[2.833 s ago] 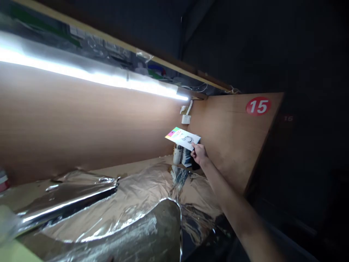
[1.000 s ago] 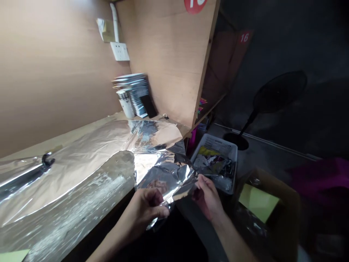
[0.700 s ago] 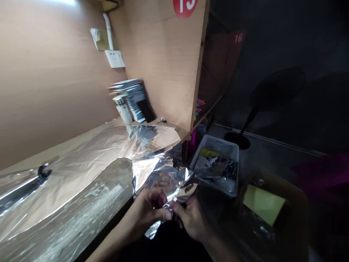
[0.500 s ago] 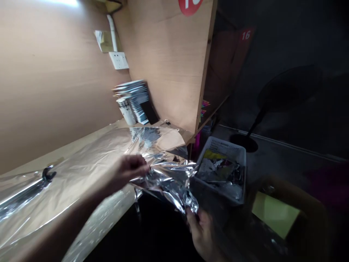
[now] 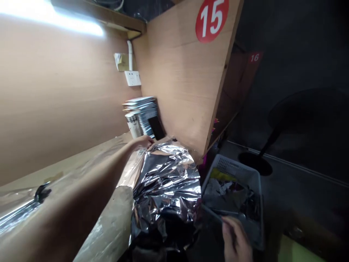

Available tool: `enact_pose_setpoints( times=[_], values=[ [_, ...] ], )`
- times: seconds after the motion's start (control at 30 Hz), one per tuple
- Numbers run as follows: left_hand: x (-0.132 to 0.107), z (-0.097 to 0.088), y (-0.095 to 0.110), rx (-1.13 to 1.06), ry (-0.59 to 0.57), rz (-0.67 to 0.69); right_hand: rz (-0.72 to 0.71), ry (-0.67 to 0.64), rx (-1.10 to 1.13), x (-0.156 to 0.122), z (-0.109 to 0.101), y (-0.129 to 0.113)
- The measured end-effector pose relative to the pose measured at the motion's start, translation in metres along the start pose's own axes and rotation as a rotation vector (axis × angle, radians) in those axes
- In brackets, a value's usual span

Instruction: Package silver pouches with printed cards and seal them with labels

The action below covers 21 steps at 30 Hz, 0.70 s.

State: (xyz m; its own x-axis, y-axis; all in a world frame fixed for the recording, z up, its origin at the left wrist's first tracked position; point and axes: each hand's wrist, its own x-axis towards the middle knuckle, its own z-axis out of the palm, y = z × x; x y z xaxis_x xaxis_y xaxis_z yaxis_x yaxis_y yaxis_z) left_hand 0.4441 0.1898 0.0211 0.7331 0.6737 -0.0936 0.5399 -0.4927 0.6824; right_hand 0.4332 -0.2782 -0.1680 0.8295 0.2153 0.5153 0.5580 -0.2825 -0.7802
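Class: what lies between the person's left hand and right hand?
Crumpled foil, draped off the bench, spans from the left hand at its far end to the right hand by the basket, seen in the head view.

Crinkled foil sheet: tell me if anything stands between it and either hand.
Nothing visible does. The left hand lies at the far top edge of the crinkled foil sheet, apparently touching it. The right hand is low, beside the white basket; only a thin blurred strip runs from it toward the sheet's lower corner.
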Motion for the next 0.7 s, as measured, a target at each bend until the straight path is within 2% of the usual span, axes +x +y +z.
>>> enact_pose_setpoints(
  times=[0.07, 0.13, 0.17, 0.23, 0.3, 0.33, 0.4, 0.43, 0.47, 0.5, 0.57, 0.63, 0.67, 0.7],
  values=[
    [0.003, 0.008, -0.003, -0.014, 0.010, 0.012, -0.310, -0.177, -0.071, 0.053, 0.012, -0.039],
    [0.004, 0.005, 0.002, -0.010, 0.054, 0.047, -0.564, -0.386, -0.144, 0.096, 0.041, -0.084],
    [0.002, 0.001, 0.007, 0.002, 0.092, 0.073, -0.632, -0.477, -0.198, 0.111, 0.059, -0.103],
    [-0.011, -0.007, 0.018, 0.041, 0.190, 0.144, -0.597, -0.602, -0.324, 0.130, 0.099, -0.125],
    [-0.040, -0.007, 0.024, 0.088, 0.261, 0.242, -0.523, -0.686, -0.425, 0.136, 0.132, -0.126],
    [-0.060, -0.002, 0.024, 0.109, 0.268, 0.298, -0.506, -0.717, -0.456, 0.135, 0.145, -0.121],
    [-0.103, 0.018, 0.013, 0.162, 0.175, 0.414, -0.521, -0.778, -0.486, 0.132, 0.161, -0.108],
    [-0.123, 0.029, 0.002, 0.201, 0.089, 0.483, -0.536, -0.809, -0.488, 0.130, 0.164, -0.103],
    [-0.141, 0.039, -0.010, 0.347, -0.044, 0.585, -0.542, -0.834, -0.487, 0.130, 0.164, -0.098],
    [-0.155, 0.047, -0.023, 0.478, -0.128, 0.581, -0.537, -0.852, -0.485, 0.131, 0.163, -0.095],
    [-0.171, 0.056, -0.049, 0.669, -0.218, 0.435, -0.512, -0.850, -0.476, 0.135, 0.152, -0.091],
    [-0.177, 0.056, -0.068, 0.741, -0.173, 0.279, -0.447, -0.763, -0.483, 0.141, 0.134, -0.086],
    [-0.178, 0.056, -0.072, 0.747, -0.136, 0.287, -0.385, -0.690, -0.503, 0.144, 0.124, -0.082],
    [-0.180, 0.055, -0.074, 0.737, -0.101, 0.351, -0.295, -0.614, -0.526, 0.147, 0.114, -0.077]
  ],
)
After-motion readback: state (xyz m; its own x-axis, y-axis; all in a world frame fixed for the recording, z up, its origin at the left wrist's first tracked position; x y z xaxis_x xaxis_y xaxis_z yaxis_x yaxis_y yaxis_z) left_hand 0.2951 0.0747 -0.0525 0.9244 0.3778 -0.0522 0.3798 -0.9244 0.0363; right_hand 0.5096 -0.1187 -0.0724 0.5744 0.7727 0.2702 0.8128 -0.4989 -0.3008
